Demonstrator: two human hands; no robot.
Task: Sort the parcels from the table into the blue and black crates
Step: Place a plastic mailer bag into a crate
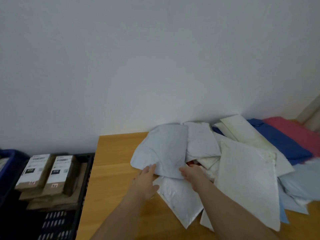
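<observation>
A pile of parcels lies on the wooden table (114, 170), against the wall. On top at the left is a pale blue-grey mailer (164, 149). My left hand (146, 181) reaches to its lower left edge with straight fingers touching it. My right hand (194, 174) meets its lower right edge, fingers stretched toward the bag and their tips partly hidden by it. A silver-white mailer (180, 200) lies between my forearms. The black crate (84, 186) stands left of the table, holding brown boxes (34, 172) with white labels. Only a corner of the blue crate (7, 158) shows at far left.
A big white padded mailer (247, 179) leans at the right of the pile. Behind it lie a cream envelope (242, 134), a dark blue bag (280, 142) and a pink bag (299, 134). Pale blue bags (301, 184) spread to the right edge. A white wall rises behind.
</observation>
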